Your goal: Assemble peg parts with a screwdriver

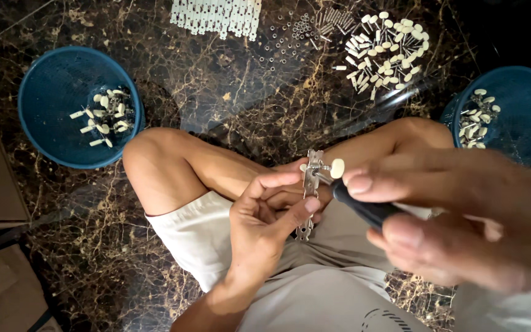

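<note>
Left hand (265, 215) pinches metal plate (310, 190) at frame centre; right hand (456, 221) grips black-handled screwdriver (364, 208) on its cream-knobbed peg (333, 168). One peg fitted. Loose pegs (385, 46) upper right; both blue baskets (78, 114) partly filled.

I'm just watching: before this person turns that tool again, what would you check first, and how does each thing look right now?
1. Metal plate gripped firmly: ok, the left hand pinches it upright between thumb and fingers.
2. Screwdriver held securely: ok, the right hand wraps its black handle.
3. Tip seated in the screw: cannot tell, the contact point is too small to see.
4. Cream-knobbed peg sitting on the plate: ok, it sticks out near the top.
5. Spare pegs within reach: ok, a pile lies on the floor ahead.
6. Blue baskets nearby: ok, one on each side, both holding pieces.
</note>
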